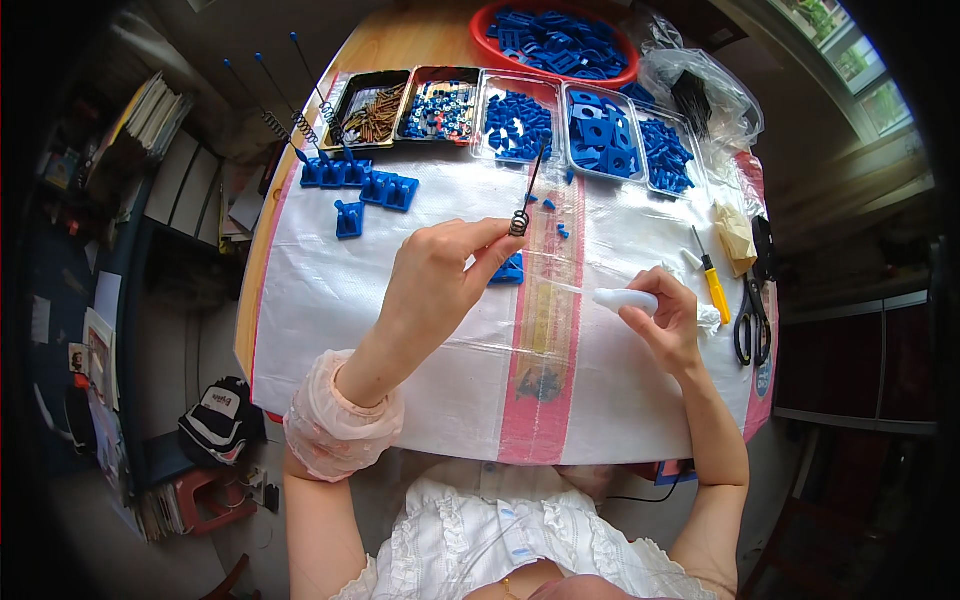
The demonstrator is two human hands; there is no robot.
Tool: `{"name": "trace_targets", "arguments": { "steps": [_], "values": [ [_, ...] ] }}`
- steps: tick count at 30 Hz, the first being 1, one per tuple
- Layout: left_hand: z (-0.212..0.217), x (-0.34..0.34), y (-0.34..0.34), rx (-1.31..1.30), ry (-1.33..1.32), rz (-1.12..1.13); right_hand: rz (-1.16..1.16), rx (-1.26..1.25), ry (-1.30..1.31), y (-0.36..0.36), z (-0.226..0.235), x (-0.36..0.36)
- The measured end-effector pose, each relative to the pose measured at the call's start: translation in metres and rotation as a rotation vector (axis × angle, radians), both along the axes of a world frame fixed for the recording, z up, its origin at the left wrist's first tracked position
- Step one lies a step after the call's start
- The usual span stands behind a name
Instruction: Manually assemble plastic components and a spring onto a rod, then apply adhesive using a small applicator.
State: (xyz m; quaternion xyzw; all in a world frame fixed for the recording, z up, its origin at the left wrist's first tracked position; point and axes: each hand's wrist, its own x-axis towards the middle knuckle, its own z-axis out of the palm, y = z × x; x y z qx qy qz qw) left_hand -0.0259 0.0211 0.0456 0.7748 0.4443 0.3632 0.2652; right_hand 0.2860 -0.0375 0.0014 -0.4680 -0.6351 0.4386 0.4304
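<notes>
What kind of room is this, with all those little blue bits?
Probably a room at home used for putting little things together: there are blue parts on a wooden table, plus a backpack and stacked books or papers to the left.

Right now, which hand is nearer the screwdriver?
Right. The right hand, holding the white bottle, is just left of the screwdriver; the left hand, pinching the black spring, is much farther left.

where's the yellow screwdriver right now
In the head view, the yellow screwdriver lies on the right of the white table cover, between the right hand and the black scissors.
</notes>
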Motion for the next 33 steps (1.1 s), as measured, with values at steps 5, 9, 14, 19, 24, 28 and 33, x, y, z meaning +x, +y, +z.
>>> {"name": "trace_targets", "arguments": {
  "steps": [5, 9, 14, 19, 24, 28, 33],
  "values": [
    [0.0009, -0.0003, 0.0, -0.003, 0.013, -0.001, -0.026, -0.027, 0.025, 0.0, 0.0002, 0.001],
    [-0.0001, -0.0003, -0.0001, -0.005, 0.009, -0.001, -0.014, -0.019, 0.012, 0.0007, -0.0007, -0.0004],
    [-0.0017, 0.0001, 0.0007, 0.009, -0.018, -0.008, -0.005, 0.0, -0.003, 0.0022, 0.0002, -0.0047],
    [0.0038, -0.0003, -0.0007, -0.02, 0.045, -0.003, -0.013, -0.024, 0.023, 0.0012, -0.0004, 0.0003],
    [-0.0039, -0.0005, 0.0014, 0.021, -0.004, -0.008, -0.015, -0.026, 0.011, 0.0021, 0.0013, -0.002],
    [-0.0003, -0.0003, 0.0002, 0.003, -0.001, -0.008, -0.008, -0.02, 0.018, 0.0018, -0.0002, 0.0008],
    [-0.0014, -0.0007, 0.0008, 0.012, -0.006, -0.012, 0.0, -0.009, 0.013, 0.0014, 0.0008, 0.001]
  ]
}}
